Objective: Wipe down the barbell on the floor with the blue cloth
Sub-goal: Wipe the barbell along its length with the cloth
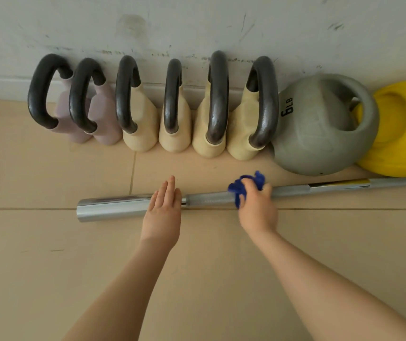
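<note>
I see the long chrome steel barbell [113, 207] lying on the beige tile floor [49, 242] across mid-frame. Left hand [163, 212], fingers straight and together, rests flat on its sleeve; right hand [256, 205] bunches the crumpled blue cloth [240, 189] against the knurled shaft

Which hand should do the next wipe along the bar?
Right. The right hand already grips the blue cloth on the barbell's knurled shaft. The left hand lies flat on the sleeve end, probably steadying it.
</note>
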A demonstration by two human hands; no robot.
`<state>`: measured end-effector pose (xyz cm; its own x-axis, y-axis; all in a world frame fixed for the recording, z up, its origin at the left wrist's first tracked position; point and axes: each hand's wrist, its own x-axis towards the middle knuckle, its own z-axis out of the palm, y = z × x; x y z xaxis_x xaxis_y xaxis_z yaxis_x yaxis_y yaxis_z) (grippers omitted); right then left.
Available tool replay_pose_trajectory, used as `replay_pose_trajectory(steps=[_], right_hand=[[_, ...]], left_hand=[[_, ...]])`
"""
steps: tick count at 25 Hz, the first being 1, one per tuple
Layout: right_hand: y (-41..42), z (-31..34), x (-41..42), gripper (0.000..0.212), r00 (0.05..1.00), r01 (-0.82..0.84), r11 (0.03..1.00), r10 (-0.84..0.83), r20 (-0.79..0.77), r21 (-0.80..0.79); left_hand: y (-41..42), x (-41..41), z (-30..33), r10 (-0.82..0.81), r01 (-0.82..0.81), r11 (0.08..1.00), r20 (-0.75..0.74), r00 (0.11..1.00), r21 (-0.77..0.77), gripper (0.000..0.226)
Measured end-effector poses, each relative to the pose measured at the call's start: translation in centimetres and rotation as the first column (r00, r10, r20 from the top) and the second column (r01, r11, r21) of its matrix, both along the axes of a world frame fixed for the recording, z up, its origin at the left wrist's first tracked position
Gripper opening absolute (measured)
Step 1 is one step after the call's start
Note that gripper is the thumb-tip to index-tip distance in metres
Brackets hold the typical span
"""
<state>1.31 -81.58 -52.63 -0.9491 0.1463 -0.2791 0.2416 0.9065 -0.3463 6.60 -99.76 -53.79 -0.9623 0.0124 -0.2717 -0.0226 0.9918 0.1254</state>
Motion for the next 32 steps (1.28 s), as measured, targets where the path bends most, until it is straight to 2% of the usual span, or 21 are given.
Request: replay_pose_trajectory(steps=[2, 4, 6, 7, 8, 10, 11, 12, 13, 15, 17, 18, 19, 21, 22, 23, 25, 27, 29, 32], right_hand=[[-2.8, -0.1, 2.3, 0.037, 0.978, -0.208, 0.976, 0.209, 0.01, -0.065], [-3.8, -0.4, 3.3, 0.038, 0.904, -0.422, 0.899, 0.427, 0.025, -0.113], [-1.8, 0.0, 1.7, 0.036, 0.822, -0.565, 0.823, 0.568, 0.05, -0.055], [-0.1, 0.0, 0.6, 0.036, 0.816, -0.575, 0.818, 0.575, 0.056, -0.017], [1.9, 0.0, -0.6, 0.036, 0.858, -0.512, 0.858, 0.51, 0.058, 0.025], [5.8, -0.1, -2.5, 0.038, 0.985, -0.174, 0.983, 0.173, 0.02, 0.061], [6.8, -0.1, -2.7, 0.038, 1.0, -0.001, 0.998, 0.001, 0.004, 0.059], [6.7, -0.1, -2.4, 0.037, 0.997, 0.07, 0.995, -0.07, -0.011, 0.064], [6.0, -0.2, -1.8, 0.037, 0.999, 0.042, 0.997, -0.041, -0.014, 0.071], [4.2, -0.3, -0.5, 0.038, 0.986, -0.162, 0.987, 0.163, -0.028, 0.017], [4.8, -0.8, -0.6, 0.039, 0.934, -0.358, 0.933, 0.358, -0.017, -0.026], [6.2, -0.9, -1.4, 0.039, 0.929, -0.369, 0.929, 0.369, -0.008, -0.023], [8.0, -0.9, -2.4, 0.04, 0.956, -0.292, 0.956, 0.292, 0.001, -0.012], [10.8, -0.6, -3.4, 0.037, 1.0, -0.001, 0.999, 0.001, -0.017, 0.037], [10.9, -0.5, -3.2, 0.036, 0.996, 0.08, 0.995, -0.078, -0.034, 0.059], [10.1, -0.4, -2.7, 0.036, 0.997, 0.059, 0.995, -0.055, -0.047, 0.079], [8.3, -0.2, -1.4, 0.038, 0.986, -0.164, 0.985, 0.165, -0.024, 0.056], [8.6, -0.3, -1.1, 0.039, 0.928, -0.373, 0.928, 0.372, 0.031, 0.024], [11.6, -0.2, -2.6, 0.039, 0.934, -0.357, 0.931, 0.355, 0.036, 0.08], [16.2, -0.4, -4.2, 0.036, 0.984, -0.169, 0.977, 0.174, -0.026, 0.134]], left_hand=[[-0.1, -0.4, -0.1, 0.006, -0.004, 1.0, 0.046, 0.999, -0.031, 0.066], [-0.2, -0.9, -0.2, 0.008, -0.005, 0.998, 0.048, 0.999, -0.065, 0.064], [-0.2, -1.3, -0.2, 0.005, -0.001, 0.997, 0.051, 0.999, -0.077, 0.063], [-0.2, -1.4, -0.3, 0.01, -0.006, 0.997, 0.049, 0.999, -0.08, 0.063], [-0.1, -1.6, -0.4, 0.024, -0.02, 0.996, 0.043, 0.999, -0.085, 0.064], [-0.2, -1.7, -0.4, 0.039, -0.035, 0.994, 0.034, 0.999, -0.101, 0.066], [-0.2, -1.7, -0.5, 0.041, -0.037, 0.994, 0.032, 0.999, -0.105, 0.068], [-0.1, -1.8, -0.4, 0.043, -0.039, 0.993, 0.033, 0.999, -0.113, 0.069], [0.0, -1.8, -0.3, 0.055, -0.051, 0.992, 0.032, 0.998, -0.117, 0.071], [0.4, -1.8, -0.2, 0.094, -0.088, 0.988, 0.041, 0.995, -0.129, 0.077], [0.5, -1.7, -0.3, 0.111, -0.1, 0.982, 0.067, 0.992, -0.159, 0.082], [0.5, -1.7, -0.2, 0.11, -0.095, 0.98, 0.082, 0.991, -0.177, 0.084], [0.5, -1.6, -0.2, 0.115, -0.095, 0.976, 0.092, 0.989, -0.197, 0.085], [1.1, -1.6, 0.2, 0.137, -0.111, 0.966, 0.1, 0.986, -0.233, 0.084], [1.7, -1.5, 0.3, 0.136, -0.109, 0.966, 0.101, 0.986, -0.235, 0.083], [2.6, -1.4, 0.4, 0.121, -0.099, 0.972, 0.096, 0.988, -0.211, 0.082], [5.5, -1.3, 0.5, 0.041, -0.036, 0.996, 0.057, 0.998, -0.079, 0.082], [8.9, -1.0, 0.4, -0.064, 0.061, 0.994, 0.023, 0.998, 0.087, 0.084], [12.0, -1.0, 0.2, -0.164, 0.159, 0.974, 0.019, 0.986, 0.162, 0.082], [13.9, -0.9, -0.4, -0.179, 0.17, 0.977, 0.058, 0.982, 0.132, 0.079]])
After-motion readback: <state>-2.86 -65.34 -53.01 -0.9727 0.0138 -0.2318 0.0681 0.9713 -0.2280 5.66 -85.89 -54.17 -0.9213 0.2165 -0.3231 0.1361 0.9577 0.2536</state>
